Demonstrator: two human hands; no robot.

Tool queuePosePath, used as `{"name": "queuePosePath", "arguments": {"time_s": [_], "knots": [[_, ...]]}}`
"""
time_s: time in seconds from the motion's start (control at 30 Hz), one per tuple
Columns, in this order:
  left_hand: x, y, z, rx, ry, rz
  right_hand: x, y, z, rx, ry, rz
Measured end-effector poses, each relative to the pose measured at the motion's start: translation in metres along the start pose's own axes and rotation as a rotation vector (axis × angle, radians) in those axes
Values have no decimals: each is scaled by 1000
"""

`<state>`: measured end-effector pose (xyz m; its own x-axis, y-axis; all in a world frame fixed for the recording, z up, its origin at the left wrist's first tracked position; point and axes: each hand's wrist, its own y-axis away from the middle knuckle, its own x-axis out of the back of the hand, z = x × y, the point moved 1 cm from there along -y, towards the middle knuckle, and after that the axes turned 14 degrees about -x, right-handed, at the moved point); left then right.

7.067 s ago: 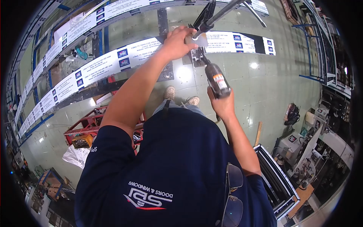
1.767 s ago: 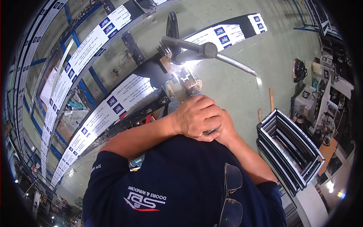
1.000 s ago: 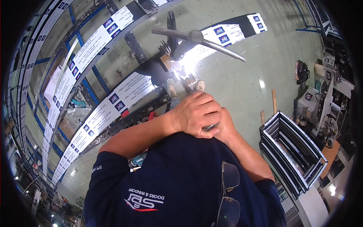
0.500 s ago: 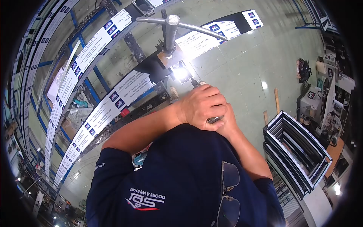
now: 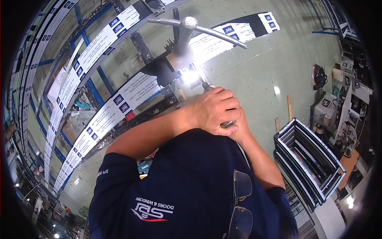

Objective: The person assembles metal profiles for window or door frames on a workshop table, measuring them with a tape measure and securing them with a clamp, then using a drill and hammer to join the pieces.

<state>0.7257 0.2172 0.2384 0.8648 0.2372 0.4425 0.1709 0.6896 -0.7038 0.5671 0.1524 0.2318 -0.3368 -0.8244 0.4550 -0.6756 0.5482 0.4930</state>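
Note:
Both of my hands are closed together in front of my chest on a slim hand-held tool (image 5: 206, 85) with a dark front end. My left hand (image 5: 215, 109) wraps over it from above. Below and to the right, my right hand (image 5: 238, 125) is partly hidden behind the left. The tool points at an intense white glare (image 5: 190, 75) on a metal piece. Just beyond the glare stands a steel clamp screw with a T-bar (image 5: 189, 24), pressing on a brown block (image 5: 173, 61) over a long curved profile (image 5: 139, 91) wrapped in printed white film. Haze blurs the screw's lower end.
More film-covered curved profiles (image 5: 93, 51) lie on blue metal racks (image 5: 98, 83) at the left. Dark curved frames (image 5: 308, 163) are stacked at the right, near a cluttered bench (image 5: 350, 115). Glasses (image 5: 242, 203) hang on my shirt.
The view has shifted slightly, so the clamp sits a little further right and lower. A grey haze now covers the lower part of its screw. Both hands keep their hold.

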Motion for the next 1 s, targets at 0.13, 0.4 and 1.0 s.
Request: {"name": "queuePosePath", "arguments": {"time_s": [0.13, 0.4, 1.0], "knots": [[-4, -4, -2, 35, 8, -30, 0, -2, 16, -62, -98, -97], [3, -4, 0, 68, 4, -28, 8, -8, -1, 53, 64, -72], [2, -6, -9, 35, 18, 21, 6, -8, -10, -59, -39, -49]]}}
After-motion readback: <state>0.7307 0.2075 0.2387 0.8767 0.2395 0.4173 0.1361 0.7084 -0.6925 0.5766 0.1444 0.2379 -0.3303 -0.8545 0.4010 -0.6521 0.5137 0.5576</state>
